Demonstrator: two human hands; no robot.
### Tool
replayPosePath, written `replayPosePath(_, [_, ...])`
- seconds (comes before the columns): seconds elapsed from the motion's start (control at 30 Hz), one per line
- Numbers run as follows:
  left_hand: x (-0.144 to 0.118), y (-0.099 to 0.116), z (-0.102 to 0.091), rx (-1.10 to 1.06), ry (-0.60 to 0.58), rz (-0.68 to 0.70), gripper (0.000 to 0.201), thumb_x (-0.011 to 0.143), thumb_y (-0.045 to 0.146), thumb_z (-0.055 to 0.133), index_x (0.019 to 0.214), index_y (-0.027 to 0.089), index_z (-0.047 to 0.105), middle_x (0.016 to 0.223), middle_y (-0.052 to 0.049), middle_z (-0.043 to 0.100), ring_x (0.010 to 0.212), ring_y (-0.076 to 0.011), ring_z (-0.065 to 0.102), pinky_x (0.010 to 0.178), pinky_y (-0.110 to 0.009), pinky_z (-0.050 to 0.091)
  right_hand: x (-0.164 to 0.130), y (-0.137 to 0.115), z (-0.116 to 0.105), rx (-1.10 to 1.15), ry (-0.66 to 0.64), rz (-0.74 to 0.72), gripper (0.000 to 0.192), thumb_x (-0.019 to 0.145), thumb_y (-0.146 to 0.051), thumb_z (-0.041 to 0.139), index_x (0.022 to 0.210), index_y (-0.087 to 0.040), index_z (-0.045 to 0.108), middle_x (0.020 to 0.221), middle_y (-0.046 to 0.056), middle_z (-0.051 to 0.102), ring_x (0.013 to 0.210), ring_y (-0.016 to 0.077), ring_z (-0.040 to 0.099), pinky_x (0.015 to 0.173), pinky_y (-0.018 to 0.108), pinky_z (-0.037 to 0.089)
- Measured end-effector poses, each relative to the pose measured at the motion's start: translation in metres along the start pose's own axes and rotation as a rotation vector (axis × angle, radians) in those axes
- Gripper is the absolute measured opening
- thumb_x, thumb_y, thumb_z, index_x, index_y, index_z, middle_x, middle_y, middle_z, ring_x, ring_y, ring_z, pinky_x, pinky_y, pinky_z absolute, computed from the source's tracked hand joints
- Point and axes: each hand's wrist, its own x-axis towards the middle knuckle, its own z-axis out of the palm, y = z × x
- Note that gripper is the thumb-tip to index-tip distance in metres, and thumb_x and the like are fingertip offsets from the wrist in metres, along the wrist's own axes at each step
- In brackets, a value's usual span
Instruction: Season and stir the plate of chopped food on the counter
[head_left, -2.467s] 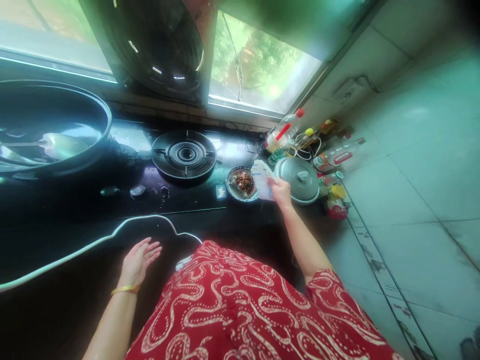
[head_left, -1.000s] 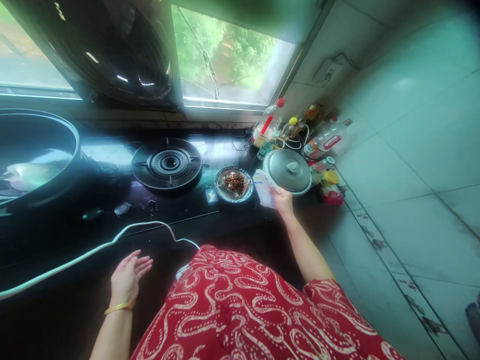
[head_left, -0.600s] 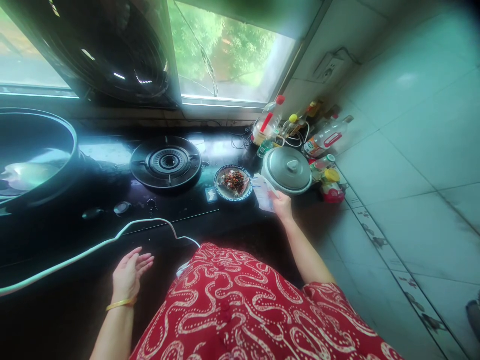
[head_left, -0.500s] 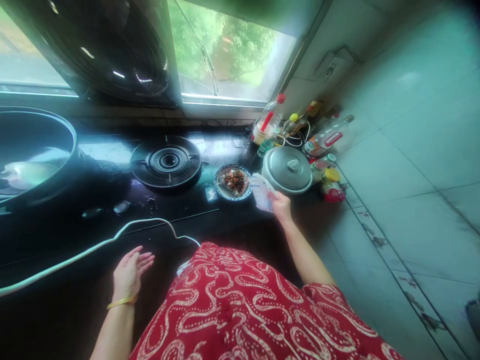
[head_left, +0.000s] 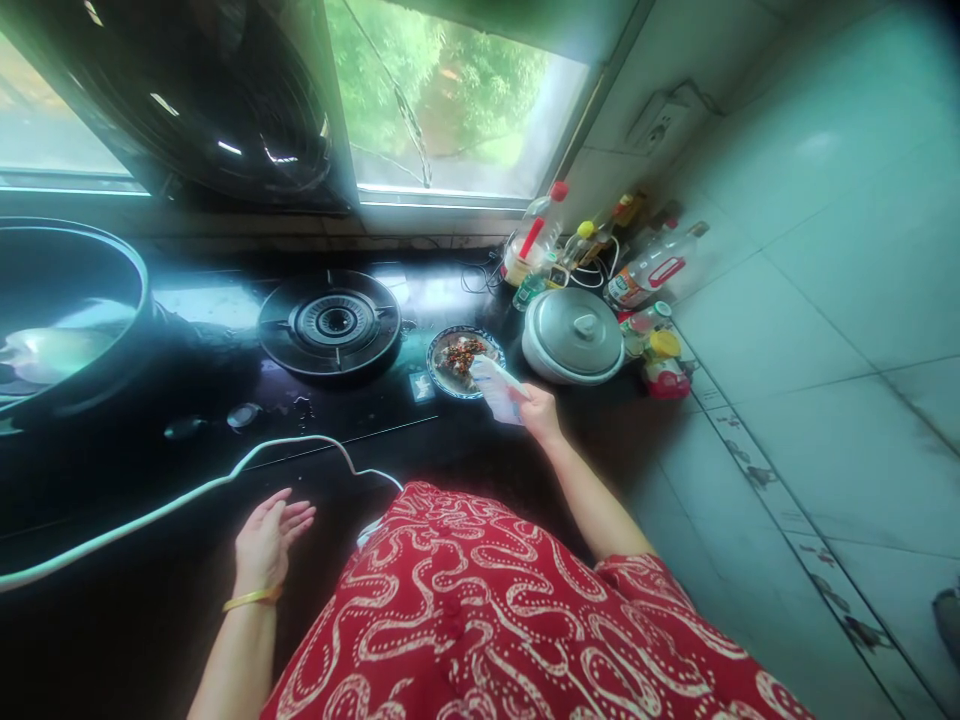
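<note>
My right hand (head_left: 540,411) grips a whitish plastic packet (head_left: 498,392), its far end over the near right side of a blue-rimmed plate (head_left: 442,383). On that plate lies a heap of dark red and brown bits (head_left: 459,355), partly hidden by the packet; I cannot tell exactly what food it is. My left hand (head_left: 264,540), a yellow bangle at its wrist, hangs in front of the counter with fingers loosely spread and nothing in them. A white cable (head_left: 225,480) runs just above it.
Left of the plate is a gas burner (head_left: 330,322), and a large dark wok (head_left: 135,290) stands at far left. A lidded pot (head_left: 574,340) sits right of the plate, with several bottles (head_left: 536,235) behind it. A small sachet (head_left: 421,387) lies beside the plate.
My right hand has moved left with the packet, bringing it from beside the plate to over its edge. My left hand has shifted slightly right, still open.
</note>
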Motion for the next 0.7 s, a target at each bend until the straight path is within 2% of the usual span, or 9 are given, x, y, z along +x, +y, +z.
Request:
replayPosePath(0.07, [0.0, 0.001, 0.001, -0.001, -0.007, 0.003, 0.012, 0.09, 0.014, 0.053, 0.098, 0.016, 0.062, 0.066, -0.002, 0.07, 0.059, -0.0152, 0.071, 0.056, -0.022, 0.06, 0.0, -0.002, 0.001, -0.013, -0.02, 0.012, 0.042, 0.083, -0.055, 0.055, 0.081, -0.019, 0.077, 0.077, 0.007, 0.07, 0.074, 0.0231, 0.065, 0.069, 0.034, 0.05])
replayPosePath(0.23, [0.002, 0.001, -0.001, -0.003, -0.012, 0.008, 0.014, 0.089, 0.012, 0.054, 0.099, 0.015, 0.062, 0.066, -0.002, 0.07, 0.059, -0.0154, 0.071, 0.056, -0.022, 0.06, -0.001, -0.005, 0.001, 0.019, 0.022, 0.007, 0.042, 0.084, -0.056, 0.055, 0.081, -0.019, 0.076, 0.079, 0.007, 0.071, 0.074, 0.0231, 0.064, 0.068, 0.035, 0.049])
replayPosePath(0.33, [0.003, 0.003, -0.001, 0.003, -0.017, 0.009, 0.014, 0.089, 0.013, 0.054, 0.1, 0.015, 0.062, 0.066, -0.003, 0.07, 0.059, -0.0155, 0.071, 0.056, -0.022, 0.06, 0.001, -0.005, 0.008, 0.012, 0.027, -0.046, 0.04, 0.085, -0.054, 0.056, 0.084, -0.02, 0.077, 0.082, 0.007, 0.071, 0.077, 0.0229, 0.065, 0.073, 0.035, 0.05])
replayPosePath(0.5, [0.005, 0.006, 0.0, -0.004, -0.012, 0.009, 0.014, 0.088, 0.016, 0.056, 0.1, 0.015, 0.063, 0.066, -0.003, 0.07, 0.059, -0.0161, 0.071, 0.056, -0.023, 0.06, 0.004, 0.001, 0.017, -0.009, 0.009, -0.049, 0.036, 0.084, -0.051, 0.059, 0.083, -0.02, 0.078, 0.077, 0.006, 0.071, 0.072, 0.0237, 0.064, 0.067, 0.035, 0.048])
replayPosePath(0.7, [0.007, 0.007, -0.002, -0.004, -0.005, -0.004, 0.014, 0.087, 0.016, 0.055, 0.099, 0.015, 0.062, 0.064, -0.003, 0.07, 0.057, -0.0165, 0.071, 0.054, -0.024, 0.06, 0.001, 0.006, 0.011, 0.061, 0.101, -0.094, 0.041, 0.085, -0.057, 0.059, 0.078, -0.02, 0.077, 0.073, 0.006, 0.068, 0.067, 0.0213, 0.061, 0.064, 0.034, 0.047])
